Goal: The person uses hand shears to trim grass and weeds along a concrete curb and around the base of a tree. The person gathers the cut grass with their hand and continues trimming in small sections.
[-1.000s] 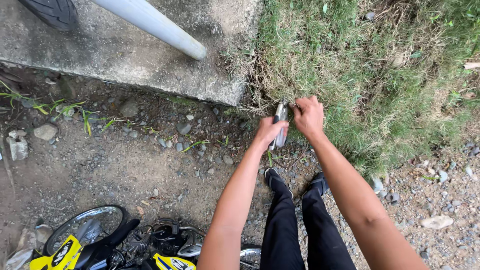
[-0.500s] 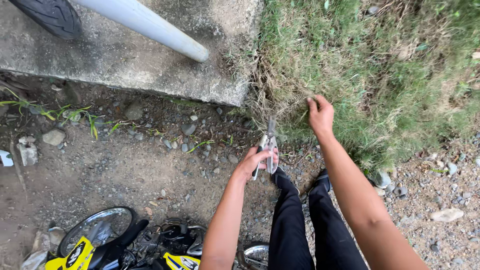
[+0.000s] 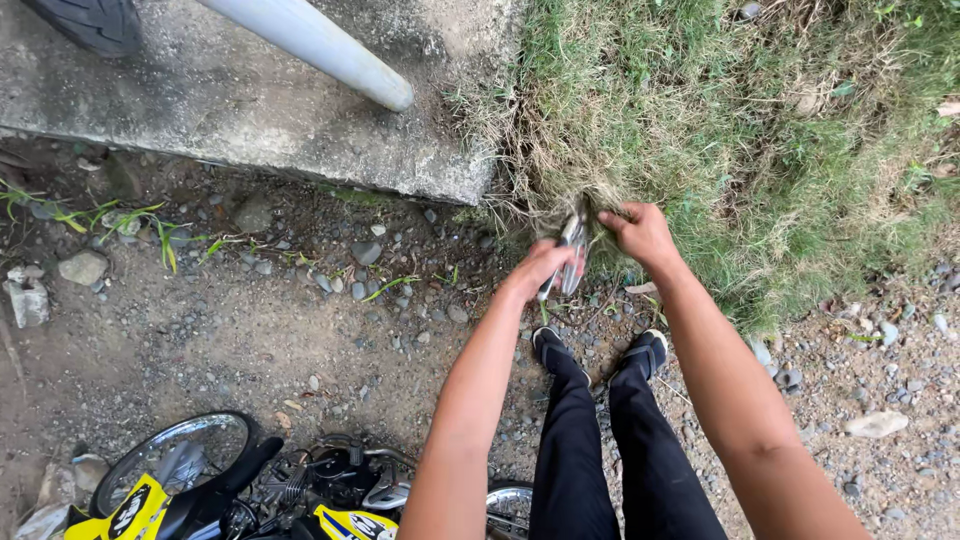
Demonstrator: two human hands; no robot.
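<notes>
My left hand (image 3: 537,268) grips the handles of metal shears (image 3: 572,250), whose blades point up into a tuft of dry grass (image 3: 570,200) at the edge of the grass patch (image 3: 740,130). My right hand (image 3: 640,232) is closed on that tuft just right of the blades. Both arms reach forward over my black-trousered legs and dark shoes (image 3: 645,352), which stand on gravel.
A concrete slab (image 3: 230,90) lies at upper left with a grey pipe (image 3: 310,40) slanting across it and a tyre (image 3: 85,20) at its corner. A yellow and black motorcycle (image 3: 250,490) lies at lower left. Loose stones (image 3: 80,268) dot the dirt.
My right hand has come back down from the higher grass and gripped a tuft beside the shears. My left hand has raised the shears up to the grass edge.
</notes>
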